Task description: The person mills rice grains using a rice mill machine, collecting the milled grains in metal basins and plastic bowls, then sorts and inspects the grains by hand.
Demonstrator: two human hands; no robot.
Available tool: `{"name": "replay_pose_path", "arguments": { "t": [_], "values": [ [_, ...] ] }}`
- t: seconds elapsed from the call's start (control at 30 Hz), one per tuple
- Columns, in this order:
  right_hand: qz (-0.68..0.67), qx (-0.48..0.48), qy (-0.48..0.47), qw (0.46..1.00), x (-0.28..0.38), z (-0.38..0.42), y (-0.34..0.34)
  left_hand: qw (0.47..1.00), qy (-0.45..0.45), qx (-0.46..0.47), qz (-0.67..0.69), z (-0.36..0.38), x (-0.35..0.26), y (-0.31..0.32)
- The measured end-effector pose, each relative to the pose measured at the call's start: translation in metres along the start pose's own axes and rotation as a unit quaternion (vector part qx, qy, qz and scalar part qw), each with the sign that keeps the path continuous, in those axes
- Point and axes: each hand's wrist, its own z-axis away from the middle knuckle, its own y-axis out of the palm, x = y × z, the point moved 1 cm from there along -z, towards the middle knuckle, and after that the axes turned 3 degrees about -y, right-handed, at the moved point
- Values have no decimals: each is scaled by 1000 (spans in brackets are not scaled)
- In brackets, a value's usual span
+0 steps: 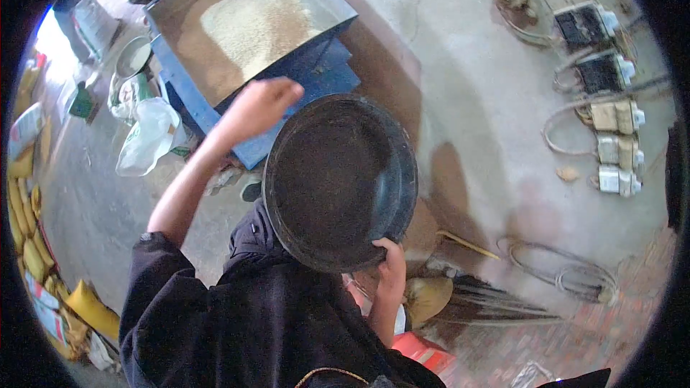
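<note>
A large dark round basin (327,179) is tilted toward me at the middle of the view, its inside mostly in shadow. My right hand (392,269) grips its lower right rim, with the thumb over the edge. My left hand (267,104) is raised just beyond the upper left rim, apart from it. Its fingers are curled together and slightly blurred; what they hold, if anything, is hidden. Past that hand stands a blue metal hopper with a wide tray (345,18), which carries a heap of pale grain-like material (255,25).
Left of the hopper are a white plastic bag (149,136) and a round metal bowl (134,57). Yellow sacks (93,309) line the left edge. Electrical boxes (600,72) with cables lie at right, and a coiled hose (568,273) lies below them. Another person's hands show at top left.
</note>
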Motion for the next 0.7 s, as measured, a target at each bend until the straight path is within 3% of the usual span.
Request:
{"name": "replay_pose_path", "arguments": {
  "t": [0.03,0.1,0.13,0.2,0.27,0.3,0.33,0.4,0.43,0.53,0.67,0.7],
  "values": [
    [-5,-8,-5,1000,0,7,4,997,51,-58,11,-15,14,-4],
    [-63,-88,15,994,3,18,19,996,17,-85,-20,-52,30,-22],
    [-68,-93,11,993,-2,18,19,989,69,-126,-42,-77,54,-23],
    [44,-229,9,972,-22,10,11,989,56,-79,-116,-115,76,-29],
    [13,-229,-51,972,-48,-6,-4,950,113,-20,-292,-142,94,-24],
    [7,-230,-61,971,-48,-6,-1,942,109,46,-316,-155,102,-16],
    [1,-232,-70,970,-48,-6,3,942,111,46,-314,-157,107,-14],
    [-10,-245,-48,968,-50,-2,11,820,282,123,-483,-160,121,-3],
    [-22,-256,-24,966,-53,1,17,811,323,138,-468,-167,136,2],
    [-32,-256,17,966,-60,3,37,805,330,138,-474,-177,162,14],
    [-72,-256,51,963,-49,23,84,819,383,86,-418,-192,184,20],
    [193,-154,-149,957,-61,24,78,818,392,91,-412,-195,185,17]
  ]
}}
